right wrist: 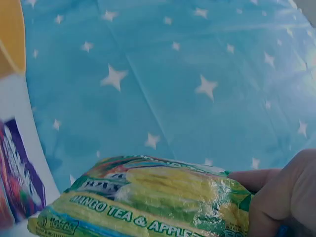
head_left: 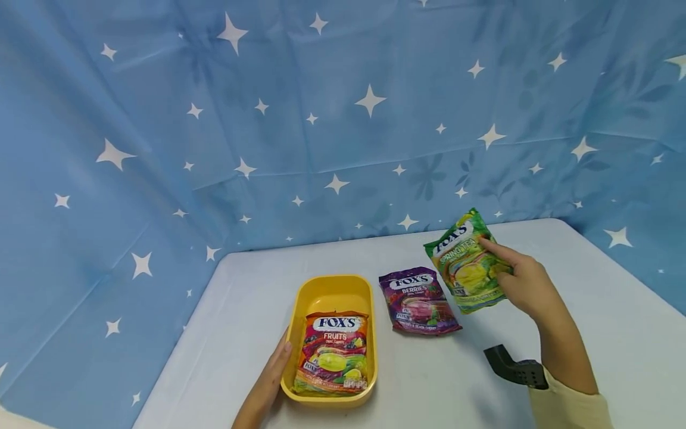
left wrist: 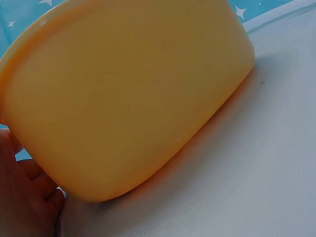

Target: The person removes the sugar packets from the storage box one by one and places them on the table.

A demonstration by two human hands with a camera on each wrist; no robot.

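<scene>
In the head view, a yellow plastic tub stands on the white table with a red Fox's Fruits candy bag lying in it. My left hand holds the tub at its left side, thumb near the rim. The tub's outer wall fills much of the left wrist view, and the fingers are bent against it. My right hand pinches a green Fox's Spring Tea candy bag by its right edge, raised above the table. Beside the tub lies a purple Fox's Berries candy bag.
The white table runs back to a blue cloth backdrop with white stars. A black strap piece sticks out from the right wrist beside a beige sleeve.
</scene>
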